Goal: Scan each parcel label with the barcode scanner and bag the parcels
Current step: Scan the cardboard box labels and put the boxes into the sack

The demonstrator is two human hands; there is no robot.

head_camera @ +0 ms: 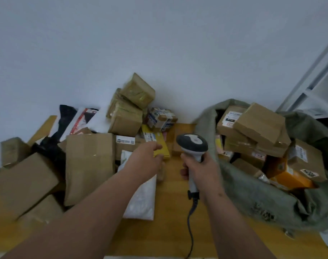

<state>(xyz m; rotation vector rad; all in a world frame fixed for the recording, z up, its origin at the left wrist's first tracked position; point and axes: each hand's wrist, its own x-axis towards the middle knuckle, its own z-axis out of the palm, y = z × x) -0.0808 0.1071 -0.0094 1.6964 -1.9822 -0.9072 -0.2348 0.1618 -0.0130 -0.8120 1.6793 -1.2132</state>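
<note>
On wooden table (170, 212) | parcels (88, 165) | green sack (252, 199) | white wall (159, 43)

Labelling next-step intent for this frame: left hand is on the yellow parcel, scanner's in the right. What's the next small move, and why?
Probably lift the yellow parcel clear of the pile and turn its label toward the barcode scanner. The left hand already pinches its near end, while the right hand grips the scanner upright beside it, not aimed at the label. The green sack lies open on the right for bagging afterwards.
</note>
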